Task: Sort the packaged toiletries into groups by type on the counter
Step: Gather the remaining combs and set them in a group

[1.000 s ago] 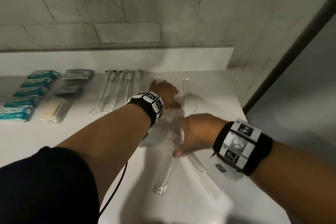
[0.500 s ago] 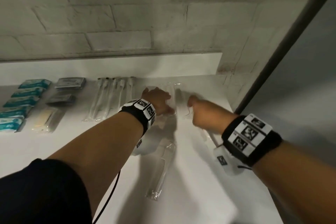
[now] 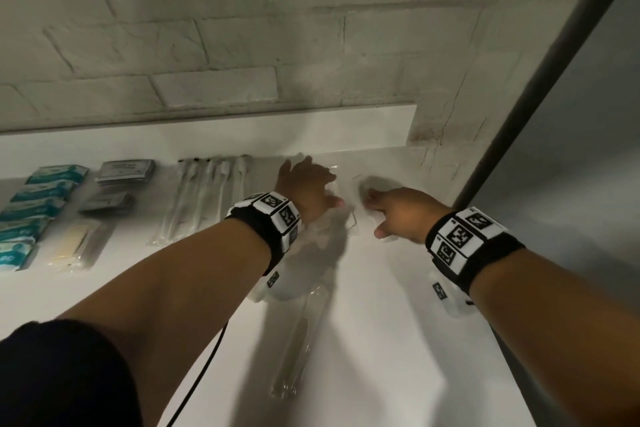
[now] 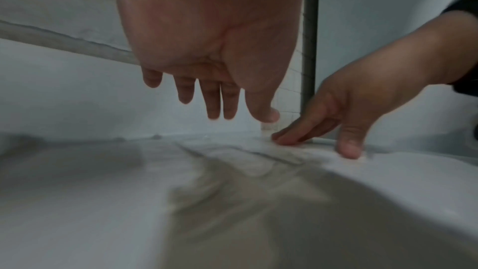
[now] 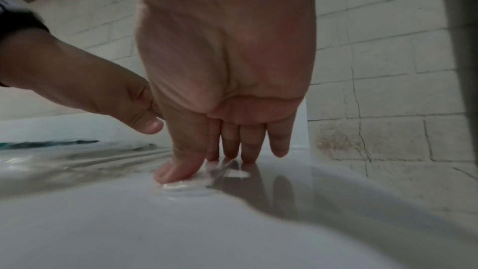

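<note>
Both hands reach to the back of the white counter [image 3: 398,340]. My right hand [image 3: 388,215] has its fingers straight and presses their tips on a clear flat packet [image 5: 222,173] lying on the counter. Beside it my left hand [image 3: 304,184] hovers with straight, relaxed fingers [image 4: 214,107] over more clear packets [image 3: 346,218] and holds nothing. Another long clear packet [image 3: 294,350] with a comb-like item lies nearer to me, under my left forearm.
Along the back, from the left, lie teal packets [image 3: 38,204], grey packets [image 3: 124,172], a yellowish packet [image 3: 79,243] and wrapped toothbrushes [image 3: 204,198]. A brick wall [image 3: 242,45] backs the counter. A dark post [image 3: 519,97] stands at its right end.
My right hand has moved from the middle of the counter to the back with a clear packet and now presses it flat. My left hand has stayed at the back.
</note>
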Available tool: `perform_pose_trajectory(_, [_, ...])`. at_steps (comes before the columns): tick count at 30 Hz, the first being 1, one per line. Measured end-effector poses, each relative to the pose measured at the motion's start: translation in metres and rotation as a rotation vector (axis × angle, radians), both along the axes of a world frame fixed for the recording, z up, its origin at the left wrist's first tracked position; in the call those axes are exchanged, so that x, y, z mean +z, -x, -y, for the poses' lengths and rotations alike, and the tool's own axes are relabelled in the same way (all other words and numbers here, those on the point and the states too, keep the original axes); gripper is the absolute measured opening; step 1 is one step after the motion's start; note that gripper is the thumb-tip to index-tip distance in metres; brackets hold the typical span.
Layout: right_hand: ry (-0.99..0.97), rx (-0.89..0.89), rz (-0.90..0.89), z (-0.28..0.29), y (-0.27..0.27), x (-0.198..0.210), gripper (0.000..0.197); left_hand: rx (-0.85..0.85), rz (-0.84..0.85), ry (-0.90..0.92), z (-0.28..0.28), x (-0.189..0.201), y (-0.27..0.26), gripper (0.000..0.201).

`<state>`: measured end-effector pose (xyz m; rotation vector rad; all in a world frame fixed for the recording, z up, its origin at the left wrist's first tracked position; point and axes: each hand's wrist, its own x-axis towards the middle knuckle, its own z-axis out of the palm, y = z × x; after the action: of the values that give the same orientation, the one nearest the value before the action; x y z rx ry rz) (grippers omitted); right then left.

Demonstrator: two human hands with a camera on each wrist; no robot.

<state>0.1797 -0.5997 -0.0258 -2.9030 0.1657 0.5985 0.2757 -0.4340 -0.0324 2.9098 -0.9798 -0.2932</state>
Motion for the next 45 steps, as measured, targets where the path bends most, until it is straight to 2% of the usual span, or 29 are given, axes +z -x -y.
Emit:
perform_pose_trajectory(3, [0.027,-0.009,-0.040,-0.003,-0.015,-0.005,0.077,-0.053,-0.026,-0.175,0.021,-0.001,0.007,0.070])
perform_pose_trajectory(5, [0.068,0.024,-0.076,-0.002,-0.022,-0.005,0.072,-0.057,-0.028,-0.212,0.027,-0.003,0.009,0.073])
perform_pose_trajectory(10, [0.130,0.049,-0.090,0.001,-0.024,-0.005,0.086,-0.059,-0.020,-0.168,0.022,-0.009,0.007,0.074])
perform_pose_trajectory(16, [0.076,0.015,-0.068,0.002,-0.027,-0.011,0.088,-0.038,-0.049,-0.108,0.018,-0.015,0.005,0.074])
perform_pose_trajectory(18, [0.044,-0.008,-0.037,0.000,-0.024,-0.009,0.082,-0.030,-0.071,-0.096,0.016,-0.015,0.004,0.074])
perform_pose_trajectory(20, [0.022,0.012,0.126,-0.007,-0.014,0.000,0.062,-0.040,-0.102,-0.089,0.013,-0.010,0.003,0.067])
perform_pose_trajectory(22, [0.005,0.136,0.331,-0.021,0.001,0.010,0.037,-0.083,-0.105,-0.108,0.012,-0.004,0.002,0.048])
perform_pose_trajectory(23, [-0.035,0.252,0.343,-0.034,0.010,0.012,0.029,-0.106,-0.102,-0.129,0.010,-0.003,0.002,0.042])
perform_pose_trajectory(25, [-0.106,0.542,0.243,-0.065,0.031,0.009,0.023,-0.118,-0.129,-0.155,0.009,-0.002,-0.002,0.042])
perform_pose_trajectory(27, [-0.108,0.742,0.165,-0.092,0.047,-0.002,0.024,-0.097,-0.159,-0.147,0.008,-0.003,-0.005,0.043])
perform_pose_trajectory(29, [-0.022,0.906,0.229,-0.102,0.053,-0.015,0.019,-0.091,-0.169,-0.143,0.008,-0.004,-0.006,0.044])
perform_pose_trajectory(31, [0.064,0.978,0.281,-0.099,0.055,-0.018,0.013,-0.096,-0.184,-0.153,0.009,-0.005,-0.008,0.045])
perform_pose_trajectory(37, [0.087,0.945,0.378,-0.077,0.054,-0.025,0.013,-0.173,-0.229,-0.271,0.005,-0.005,-0.018,0.047])
perform_pose_trajectory(40, [0.037,0.853,0.484,-0.052,0.049,-0.023,0.015,-0.209,-0.229,-0.310,0.004,-0.001,-0.023,0.046])
perform_pose_trajectory(43, [-0.092,0.535,0.539,-0.020,0.043,-0.011,0.017,-0.224,-0.202,-0.288,0.005,0.002,-0.025,0.049])
perform_pose_trajectory(45, [-0.188,0.154,0.524,0.007,0.036,-0.002,0.018,-0.180,-0.228,-0.244,0.003,-0.006,-0.031,0.049])
